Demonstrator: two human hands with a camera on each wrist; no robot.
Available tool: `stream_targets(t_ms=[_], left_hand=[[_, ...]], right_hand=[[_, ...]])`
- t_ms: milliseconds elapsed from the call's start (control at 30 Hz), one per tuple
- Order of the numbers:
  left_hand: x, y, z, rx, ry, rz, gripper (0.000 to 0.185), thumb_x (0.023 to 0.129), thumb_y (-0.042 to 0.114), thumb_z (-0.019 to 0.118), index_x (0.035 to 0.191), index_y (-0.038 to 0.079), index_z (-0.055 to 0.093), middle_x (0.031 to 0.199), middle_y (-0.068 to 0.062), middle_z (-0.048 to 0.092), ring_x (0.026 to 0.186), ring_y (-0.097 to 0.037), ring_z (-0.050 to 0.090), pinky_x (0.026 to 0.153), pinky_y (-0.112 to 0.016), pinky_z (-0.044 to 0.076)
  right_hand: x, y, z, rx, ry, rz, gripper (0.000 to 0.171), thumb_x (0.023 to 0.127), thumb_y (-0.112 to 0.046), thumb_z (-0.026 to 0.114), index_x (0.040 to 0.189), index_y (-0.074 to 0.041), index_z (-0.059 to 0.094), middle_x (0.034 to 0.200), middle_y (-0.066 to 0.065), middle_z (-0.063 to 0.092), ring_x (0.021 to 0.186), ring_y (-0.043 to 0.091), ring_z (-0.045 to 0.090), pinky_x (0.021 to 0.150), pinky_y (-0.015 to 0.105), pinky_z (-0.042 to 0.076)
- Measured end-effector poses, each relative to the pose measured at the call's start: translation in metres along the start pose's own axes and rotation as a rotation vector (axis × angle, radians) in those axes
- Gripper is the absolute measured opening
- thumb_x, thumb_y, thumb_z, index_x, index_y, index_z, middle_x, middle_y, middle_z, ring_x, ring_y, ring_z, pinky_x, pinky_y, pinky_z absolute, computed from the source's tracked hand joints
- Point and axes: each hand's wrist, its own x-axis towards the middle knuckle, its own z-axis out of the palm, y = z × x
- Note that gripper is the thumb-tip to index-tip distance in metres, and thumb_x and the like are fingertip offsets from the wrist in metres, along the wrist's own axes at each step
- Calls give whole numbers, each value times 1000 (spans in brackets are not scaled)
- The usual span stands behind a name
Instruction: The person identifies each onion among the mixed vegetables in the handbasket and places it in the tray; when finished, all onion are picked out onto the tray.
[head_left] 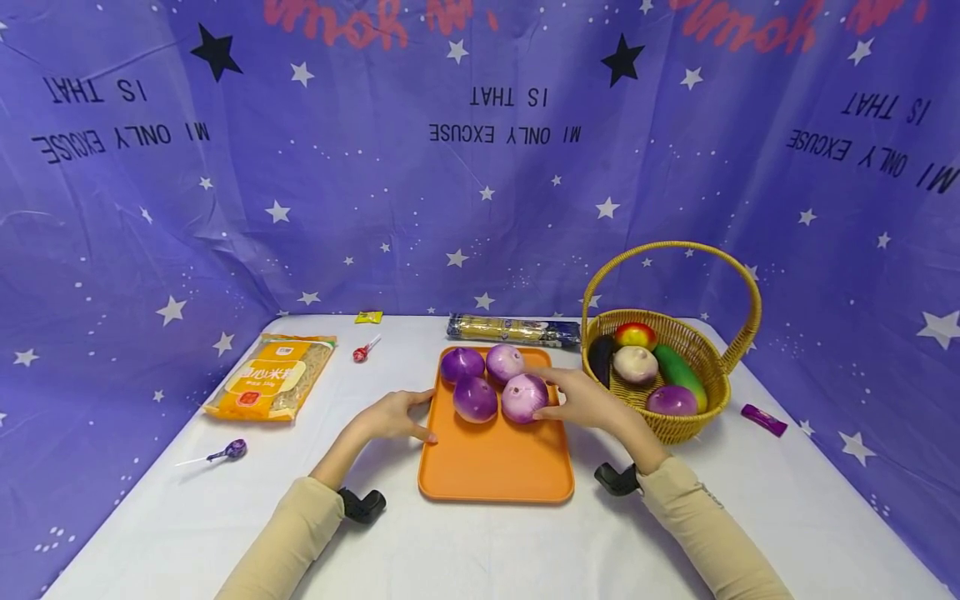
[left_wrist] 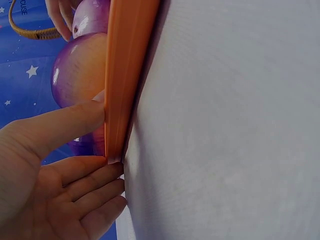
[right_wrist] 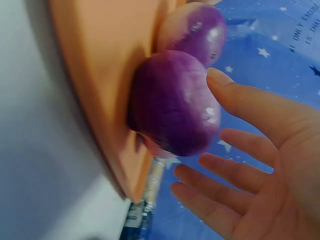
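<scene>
Several purple onions lie grouped on the far half of an orange tray (head_left: 495, 467), two paler ones on the right and two darker ones on the left. At the tray's left side is my left hand (head_left: 392, 417). Its thumb and fairly straight fingertips meet the rim in the left wrist view. My right hand (head_left: 581, 398) reaches over the tray's right edge around the near right onion (head_left: 525, 397). In the right wrist view the thumb tip is right at that onion (right_wrist: 175, 102), while the other fingers are spread out beside it.
A wicker basket (head_left: 660, 429) with an onion (head_left: 672, 401), a green vegetable (head_left: 680, 377) and other produce stands right. Behind the tray lies a long noodle packet (head_left: 513, 330). On the left are an orange food bag (head_left: 262, 379), lollipops (head_left: 236, 449) and a yellow candy (head_left: 368, 317).
</scene>
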Motion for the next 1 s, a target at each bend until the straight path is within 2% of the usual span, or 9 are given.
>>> stream_targets(t_ms=[233,267,367,500,567,600,733,833,1000], left_hand=[[2,0,0,4,3,7,89,71,32,86,142,0,44,140,-21,48,131,-40,41,108,-51,32],[2,0,0,6,4,10,89,71,32,86,142,0,45,140,-22,49,130,-40,41,108,-51,33],[2,0,0,5,1,10,89,71,32,86,142,0,44,140,-22,49,130,-40,41,108,-51,32],[2,0,0,14,3,19,88,71,32,86,142,-1,45,139,-22,49,130,-40,42,108,-51,33],[1,-1,0,17,2,17,88,71,32,86,142,-1,45,139,-22,49,130,-40,42,108,-51,33],[1,-1,0,16,0,16,88,71,32,86,142,-1,45,139,-22,49,130,-40,42,108,-51,33],[0,-1,-1,9,1,11,89,71,32,86,142,-1,44,139,-22,49,130,-41,41,108,-51,33],[0,-1,-2,4,4,14,88,71,31,86,142,-1,45,139,-22,49,130,-41,41,108,-51,32],[0,-1,-1,-2,4,23,88,71,31,86,141,-2,45,139,-22,49,130,-40,41,108,-51,32]], right_hand=[[-7,-4,-26,2,23,16,60,83,-22,78,137,-9,54,132,10,59,110,30,60,89,44,51],[-8,-4,-30,-3,29,17,60,83,-22,78,137,-9,54,131,10,59,110,32,60,88,44,52],[-14,-1,-44,-22,31,34,62,83,-25,78,137,-9,54,110,10,66,103,32,62,81,42,53],[-22,5,-64,-89,18,68,62,82,-27,78,136,-9,55,109,9,66,105,31,60,86,45,51],[-24,10,-75,-112,7,90,61,82,-25,79,135,-9,56,118,11,64,97,31,62,86,47,51],[-25,13,-81,-125,-2,98,60,82,-25,79,135,-8,56,122,12,63,102,30,62,88,47,51],[-29,30,-102,-142,-71,131,59,81,-23,79,134,-8,57,110,9,67,79,21,59,74,39,51],[-32,45,-115,-146,-139,137,58,82,-23,78,133,-7,57,109,8,67,77,18,55,72,34,47],[-37,64,-130,-138,-214,174,57,81,-19,78,133,-9,58,125,14,61,98,27,56,81,40,46]])
